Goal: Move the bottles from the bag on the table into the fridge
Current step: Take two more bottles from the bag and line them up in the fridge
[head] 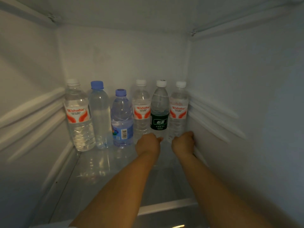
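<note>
Left hand [147, 142] seemingly grips the green-label bottle [159, 112]; right hand [183, 142] grips the rightmost bottle [178, 111]

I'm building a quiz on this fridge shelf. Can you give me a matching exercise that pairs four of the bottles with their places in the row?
Things:
1. green-label bottle
2. short blue-cap bottle
3. tall blue-cap bottle
4. left hand

Places:
A. second from the left wall
B. between two red-label bottles on the right
C. at the foot of the green-label bottle
D. third from the left, a little forward

Pairs: 1-B, 2-D, 3-A, 4-C
</note>
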